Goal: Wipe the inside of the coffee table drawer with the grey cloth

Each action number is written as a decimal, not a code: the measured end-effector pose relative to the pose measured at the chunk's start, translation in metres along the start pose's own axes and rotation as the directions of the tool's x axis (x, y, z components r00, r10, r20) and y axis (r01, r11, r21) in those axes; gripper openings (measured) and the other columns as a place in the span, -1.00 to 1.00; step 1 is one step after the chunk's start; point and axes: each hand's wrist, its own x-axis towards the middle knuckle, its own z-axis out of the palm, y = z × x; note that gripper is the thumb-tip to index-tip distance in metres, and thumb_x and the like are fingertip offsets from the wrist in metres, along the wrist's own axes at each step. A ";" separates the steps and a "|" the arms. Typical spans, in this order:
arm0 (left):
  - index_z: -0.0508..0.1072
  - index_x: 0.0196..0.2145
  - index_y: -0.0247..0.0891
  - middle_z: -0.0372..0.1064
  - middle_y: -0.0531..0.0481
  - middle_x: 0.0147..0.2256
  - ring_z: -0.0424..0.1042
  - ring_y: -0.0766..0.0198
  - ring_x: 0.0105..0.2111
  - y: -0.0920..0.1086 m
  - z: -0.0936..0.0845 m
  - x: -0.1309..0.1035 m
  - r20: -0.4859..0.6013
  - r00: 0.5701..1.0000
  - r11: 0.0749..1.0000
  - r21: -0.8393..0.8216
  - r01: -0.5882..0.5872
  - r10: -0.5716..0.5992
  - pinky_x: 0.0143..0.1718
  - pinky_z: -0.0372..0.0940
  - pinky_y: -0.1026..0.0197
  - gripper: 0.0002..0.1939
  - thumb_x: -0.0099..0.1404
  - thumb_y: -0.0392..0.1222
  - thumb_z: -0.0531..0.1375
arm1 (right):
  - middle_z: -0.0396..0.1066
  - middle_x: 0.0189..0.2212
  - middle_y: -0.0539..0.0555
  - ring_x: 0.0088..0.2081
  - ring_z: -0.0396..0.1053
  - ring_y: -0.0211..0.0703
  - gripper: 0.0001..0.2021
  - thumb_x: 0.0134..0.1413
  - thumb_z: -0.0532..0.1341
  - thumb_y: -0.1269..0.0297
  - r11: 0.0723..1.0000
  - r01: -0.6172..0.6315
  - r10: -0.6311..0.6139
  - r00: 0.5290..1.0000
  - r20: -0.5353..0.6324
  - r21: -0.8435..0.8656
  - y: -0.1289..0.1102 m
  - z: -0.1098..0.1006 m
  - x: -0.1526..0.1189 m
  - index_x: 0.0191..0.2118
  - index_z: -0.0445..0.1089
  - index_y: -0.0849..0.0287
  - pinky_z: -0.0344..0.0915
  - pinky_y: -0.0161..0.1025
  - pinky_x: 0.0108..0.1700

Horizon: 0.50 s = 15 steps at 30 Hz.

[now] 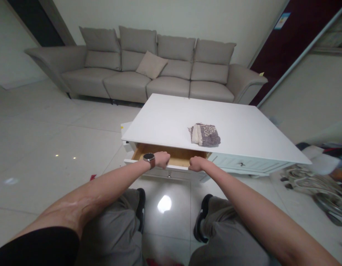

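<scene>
Your left hand (162, 159) and right hand (197, 163) are curled over the front edge of the open drawer (180, 157), one toward each end. The drawer juts from the left part of the near side of the white table (171, 114). On the tabletop, a folded patterned cloth (205, 134) lies close to the near edge, around its middle. Beyond the table's far edge, you face a grey sofa (171, 87) with one loose beige cushion (151, 65).

1 white-fronted drawer (182, 174) | wood-toned inside | open | extends from under white tabletop (171, 122), left side
</scene>
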 end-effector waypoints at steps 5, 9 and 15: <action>0.68 -0.35 -0.28 0.60 -0.24 -0.34 0.58 0.02 -0.31 0.001 0.002 0.002 0.026 0.999 1.000 0.000 -0.022 0.022 -0.29 0.41 0.17 -0.77 -0.05 -0.27 0.36 | 0.52 -0.05 0.44 0.01 0.50 0.15 -0.56 0.13 0.17 0.18 1.000 0.008 -0.008 1.000 0.005 -0.008 -0.002 0.000 -0.002 -0.01 0.56 0.40 0.38 -0.14 -0.08; 0.68 -0.35 -0.28 0.60 -0.22 -0.35 0.58 0.02 -0.32 0.002 0.002 0.002 0.037 0.999 1.000 -0.011 -0.017 0.017 -0.32 0.41 0.18 -0.76 -0.07 -0.24 0.40 | 0.53 -0.06 0.43 -0.01 0.51 0.13 -0.57 0.13 0.17 0.19 1.000 0.013 -0.013 1.000 0.017 -0.007 -0.005 -0.002 -0.005 -0.02 0.56 0.40 0.38 -0.16 -0.08; 0.68 -0.35 -0.27 0.60 -0.22 -0.35 0.59 0.02 -0.32 0.001 0.003 0.004 0.055 0.998 1.000 -0.011 -0.016 0.017 -0.31 0.41 0.17 -0.76 -0.06 -0.21 0.42 | 0.53 -0.06 0.42 -0.01 0.51 0.13 -0.57 0.15 0.15 0.20 1.000 0.021 -0.021 0.999 0.033 0.000 -0.005 -0.003 -0.006 -0.03 0.57 0.40 0.38 -0.15 -0.09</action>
